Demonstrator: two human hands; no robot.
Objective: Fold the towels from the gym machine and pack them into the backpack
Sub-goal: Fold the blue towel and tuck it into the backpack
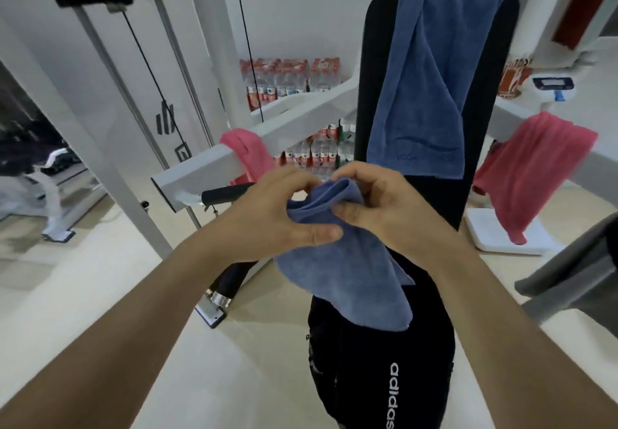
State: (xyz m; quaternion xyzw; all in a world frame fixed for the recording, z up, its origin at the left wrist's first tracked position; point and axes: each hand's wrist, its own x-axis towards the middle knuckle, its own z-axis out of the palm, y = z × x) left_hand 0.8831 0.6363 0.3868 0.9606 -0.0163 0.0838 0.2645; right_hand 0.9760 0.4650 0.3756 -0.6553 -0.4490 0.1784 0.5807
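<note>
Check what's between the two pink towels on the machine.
Head view: the backrest stands between the left pink towel and right pink towel, a blue towel draped over its top. Water bottles show behind.

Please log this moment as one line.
folding | left hand + right hand pinch bunched blue towel over Adidas backpack | hanging: long blue towel, left pink towel, right pink towel

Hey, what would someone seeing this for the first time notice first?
Dead centre, the left hand and right hand grip a bunched blue towel over a black adidas backpack. Behind them a second blue towel hangs down the machine's black backrest. A left pink towel and a right pink towel drape the white bars at either side.
</note>
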